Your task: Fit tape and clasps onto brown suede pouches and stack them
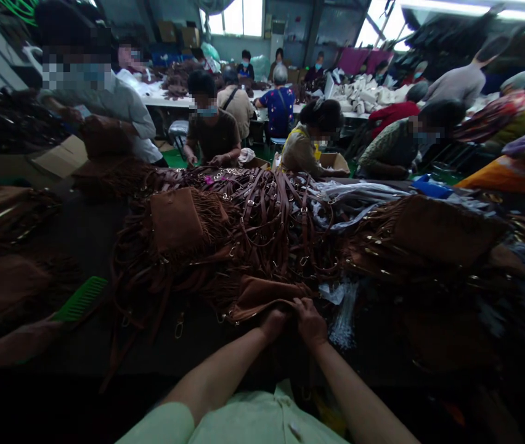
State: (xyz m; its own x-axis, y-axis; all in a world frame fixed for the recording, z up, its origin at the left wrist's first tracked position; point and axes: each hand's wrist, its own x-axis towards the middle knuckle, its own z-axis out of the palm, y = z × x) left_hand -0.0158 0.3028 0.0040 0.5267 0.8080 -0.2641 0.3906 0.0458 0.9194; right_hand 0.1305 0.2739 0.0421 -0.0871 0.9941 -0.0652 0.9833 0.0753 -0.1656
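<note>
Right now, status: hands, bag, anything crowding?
Right hand gripping brown bag, left hand at its edge. Strap pile just beyond; clear plastic to its right.

L hand [275, 324] fingertips out of sight at brown bag [262, 295], grip unclear

With the held brown bag [262, 296] as the clock's centre, the left hand's grip [275, 324] meets it at 5 o'clock, fingertips hidden, and the right hand's grip [309, 320] pinches its edge at 4. On the dark table [82, 246], a heap of brown straps [276, 216] with gold buckles lies at 12, a fringed bag [177, 222] at 10 and clear plastic strips [345, 317] at 3. At 9, a co-worker's hand [36, 338] holds a green comb [82, 300]. Across the table, a person in a dark top [214, 132] is at 11
</note>
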